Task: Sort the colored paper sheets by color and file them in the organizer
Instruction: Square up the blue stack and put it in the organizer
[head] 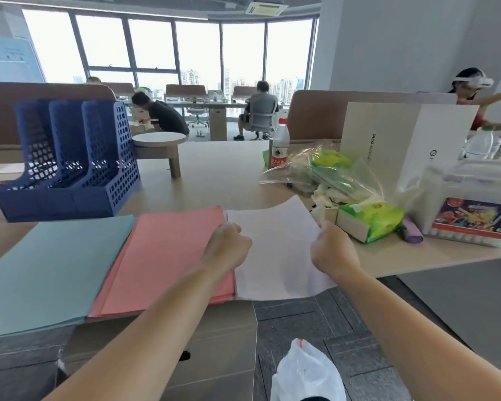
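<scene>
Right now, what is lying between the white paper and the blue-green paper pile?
The pink paper pile lies between the white paper and the blue-green paper pile, side by side with both. The head view shows it.

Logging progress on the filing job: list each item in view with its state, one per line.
blue organizer: upright, no sheets visible inside.
teal stack: lying flat, untouched.
pink stack: lying flat between teal and white.
white paper: held at both sides, far right corner lifted.
left hand: grips the white paper's left edge.
right hand: grips its right edge.
water bottle: upright, capped.
</scene>
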